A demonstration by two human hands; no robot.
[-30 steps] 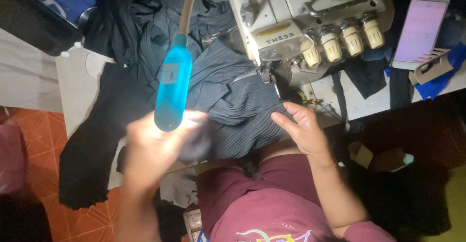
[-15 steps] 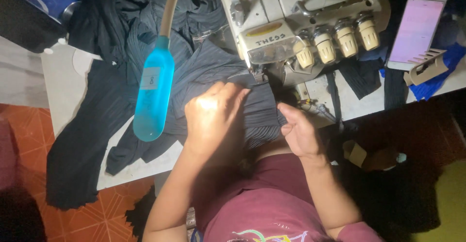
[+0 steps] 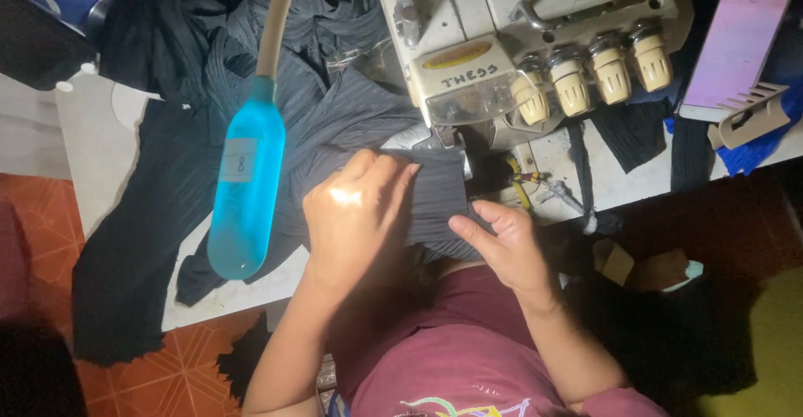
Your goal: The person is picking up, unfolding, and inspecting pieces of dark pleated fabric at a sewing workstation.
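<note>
Your left hand [image 3: 355,216] lies flat and open on the dark pleated cloth [image 3: 435,195] in the middle of the frame, fingers spread and pressing down. Your right hand [image 3: 506,245] is just beside it, lower right, with the thumb and fingers curled on the near edge of the cloth.

The front edge of the white surface [image 3: 92,149] runs right under your hands, so the cloth hangs over it toward your lap. Just above your fingers sits the cream sewing machine [image 3: 502,40], very near, with little room between. The blue lamp [image 3: 247,191] on its bendy neck hangs close to your left hand on the left side.

The cloth is dark grey with thin lines running along it. More of it is piled at the upper left and droops off the surface at the lower left.

A phone [image 3: 736,45] with a pink screen lies at the upper right. The needle part of the machine is hidden behind the cloth. The lower right is too dark to make out.
</note>
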